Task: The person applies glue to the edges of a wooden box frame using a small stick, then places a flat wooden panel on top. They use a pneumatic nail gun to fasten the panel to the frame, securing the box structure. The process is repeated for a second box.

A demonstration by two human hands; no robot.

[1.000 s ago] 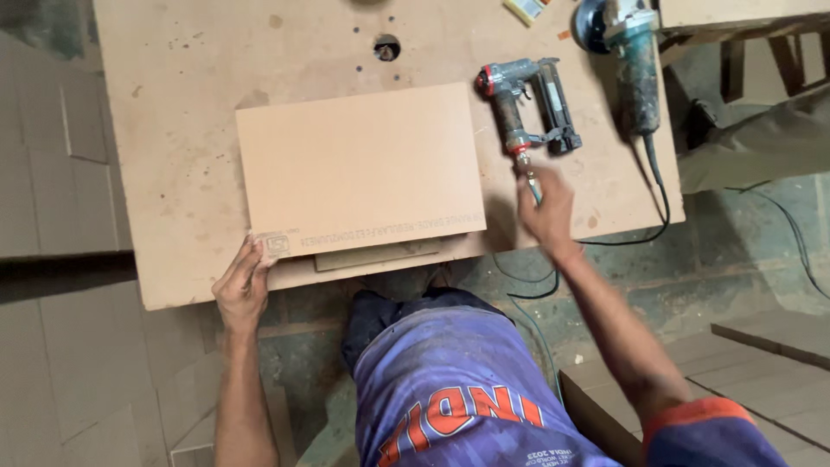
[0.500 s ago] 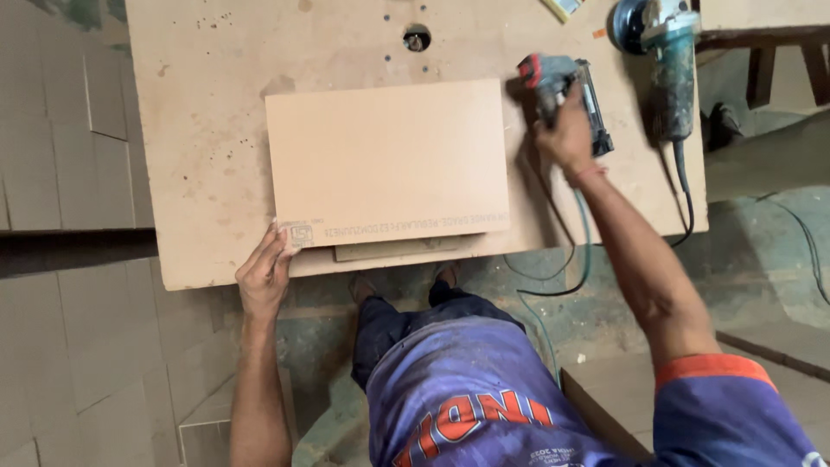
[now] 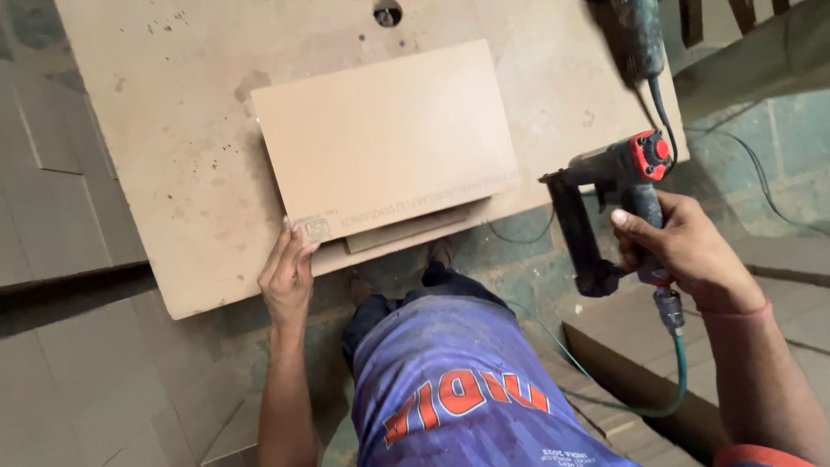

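My right hand [image 3: 692, 255] grips a dark pneumatic nail gun [image 3: 605, 203] with a red cap, lifted off the table and held in the air beside the table's right edge. A green air hose [image 3: 679, 363] hangs from its handle. My left hand [image 3: 288, 275] presses on the near left corner of a tan rectangular board [image 3: 385, 138]. That board lies on a larger worn fibreboard table top [image 3: 173, 173], over a narrow strip [image 3: 406, 229] that shows at its near edge.
An angle grinder [image 3: 640, 39] lies at the table's far right with its black cable trailing down. A round hole [image 3: 386, 12] is in the table top at the far edge. Flat boards [image 3: 52, 173] lie on the floor at left, more panels at lower right.
My right hand took hold of the nail gun on the table and has lifted it off toward me, right of the table. My left hand stays on the board's corner.
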